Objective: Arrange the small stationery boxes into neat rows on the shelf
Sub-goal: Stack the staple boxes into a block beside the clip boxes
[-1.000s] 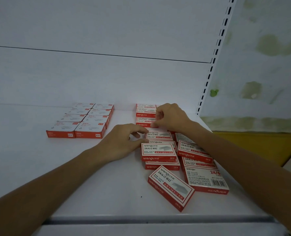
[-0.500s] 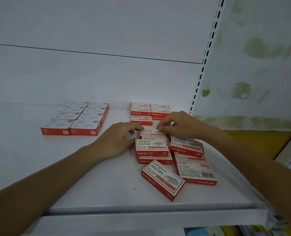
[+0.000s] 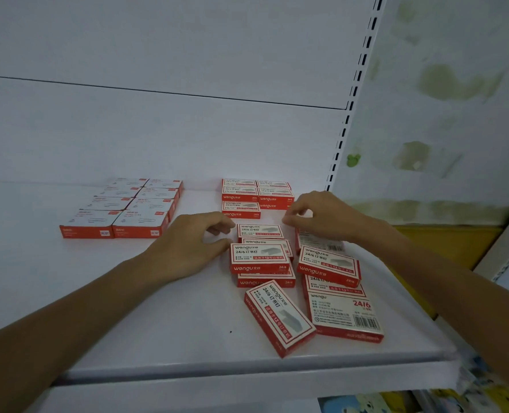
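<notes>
- On the left of the white shelf [image 3: 158, 323], near the back: a tidy block of red-and-white boxes [image 3: 122, 210], two columns wide and four rows deep, edges touching.
- Just right of that block: left hand [image 3: 193, 245], palm down, fingers [image 3: 217, 228] loosely curled and grasping nothing, thumb tip at the near-left corner of the stacked wengu boxes [image 3: 259, 257].
- Against the back panel: neat rows of staple boxes [image 3: 254, 195], two side by side, with a single one in front on the left.
- Between the two hands: single flat staple box [image 3: 259, 231], lying square to the rows behind it.
- Nearer the shelf edge: a tilted box [image 3: 278, 317] lying diagonally, touching the barcode-side box [image 3: 344, 314] to its right.
- Above that, more loose boxes overlapping in a rough column [image 3: 327, 266].
- Right hand [image 3: 321, 216], fingers bent with tips bunched just over the right end of the single flat box; cannot tell whether pinching it.
- Far right: slotted upright [image 3: 354, 93] and a stained wall [image 3: 449, 84].
</notes>
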Available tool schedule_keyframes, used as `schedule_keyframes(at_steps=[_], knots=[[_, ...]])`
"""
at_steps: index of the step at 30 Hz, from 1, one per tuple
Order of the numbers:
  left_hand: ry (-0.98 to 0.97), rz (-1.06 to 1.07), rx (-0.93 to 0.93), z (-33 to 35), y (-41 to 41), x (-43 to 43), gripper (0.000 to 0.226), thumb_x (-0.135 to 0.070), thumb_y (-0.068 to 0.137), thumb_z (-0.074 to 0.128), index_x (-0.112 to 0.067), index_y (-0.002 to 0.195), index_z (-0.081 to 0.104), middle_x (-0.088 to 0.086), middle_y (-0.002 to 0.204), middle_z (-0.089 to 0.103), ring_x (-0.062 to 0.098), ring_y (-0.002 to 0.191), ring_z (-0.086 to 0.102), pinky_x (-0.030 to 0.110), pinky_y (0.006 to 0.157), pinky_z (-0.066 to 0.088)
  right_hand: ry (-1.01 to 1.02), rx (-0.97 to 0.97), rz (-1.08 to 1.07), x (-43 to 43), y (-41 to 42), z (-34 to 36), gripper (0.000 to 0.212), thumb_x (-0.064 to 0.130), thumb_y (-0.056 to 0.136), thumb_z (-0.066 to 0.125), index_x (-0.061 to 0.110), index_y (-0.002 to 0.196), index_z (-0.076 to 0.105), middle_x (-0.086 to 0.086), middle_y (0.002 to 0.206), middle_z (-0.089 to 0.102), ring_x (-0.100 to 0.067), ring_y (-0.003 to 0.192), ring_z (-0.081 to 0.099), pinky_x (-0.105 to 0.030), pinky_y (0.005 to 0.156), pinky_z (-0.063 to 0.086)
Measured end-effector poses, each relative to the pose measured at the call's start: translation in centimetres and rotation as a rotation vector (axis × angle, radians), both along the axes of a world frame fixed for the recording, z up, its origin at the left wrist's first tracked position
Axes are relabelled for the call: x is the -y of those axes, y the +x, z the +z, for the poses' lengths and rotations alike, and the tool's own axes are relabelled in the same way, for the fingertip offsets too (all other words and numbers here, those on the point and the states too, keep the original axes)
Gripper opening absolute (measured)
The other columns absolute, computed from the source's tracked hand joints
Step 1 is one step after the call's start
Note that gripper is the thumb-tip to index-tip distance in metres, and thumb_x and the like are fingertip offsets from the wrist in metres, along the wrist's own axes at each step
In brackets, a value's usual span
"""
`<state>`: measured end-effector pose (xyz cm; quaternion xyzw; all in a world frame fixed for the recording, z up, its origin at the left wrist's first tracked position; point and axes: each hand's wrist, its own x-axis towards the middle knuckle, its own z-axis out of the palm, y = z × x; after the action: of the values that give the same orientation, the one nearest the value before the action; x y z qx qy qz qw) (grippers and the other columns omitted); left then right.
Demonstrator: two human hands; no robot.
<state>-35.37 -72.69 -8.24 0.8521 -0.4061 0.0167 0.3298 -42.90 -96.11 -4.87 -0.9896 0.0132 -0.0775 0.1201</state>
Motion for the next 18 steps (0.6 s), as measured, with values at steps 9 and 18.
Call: schedule_keyframes(at_steps=[9, 18], knots=[[-0.004, -0.016, -0.052, 0.1, -0.7, 0.6, 0.03, -0.025, 0.091, 0.052, -0.031, 0.119, 0.057, -0.011, 0.122, 0.059, -0.006, 0.091, 0.045, 0.001, 0.071, 0.029, 0.119, -0.081, 0.086, -1.4, 0.3, 0.6, 0.035, 0.047, 0.08, 0.062, 0.029, 0.11, 0.064, 0.016, 0.096, 0.061, -0.001, 0.084, 0.057, -0.012, 0.069, 0.04], [0.009, 0.024, -0.142, 0.4, -1.1, 0.8, 0.039, -0.015, 0.096, 0.039, -0.027, 0.132, 0.045, -0.004, 0.139, 0.046, 0.014, 0.123, 0.044, 0.019, 0.091, 0.033, 0.182, -0.022, 0.071, -2.0, 1.1, 0.3, 0.041, 0.036, 0.073, 0.074, 0.026, 0.111, 0.065, 0.017, 0.092, 0.059, 0.002, 0.077, 0.058, -0.011, 0.067, 0.042]])
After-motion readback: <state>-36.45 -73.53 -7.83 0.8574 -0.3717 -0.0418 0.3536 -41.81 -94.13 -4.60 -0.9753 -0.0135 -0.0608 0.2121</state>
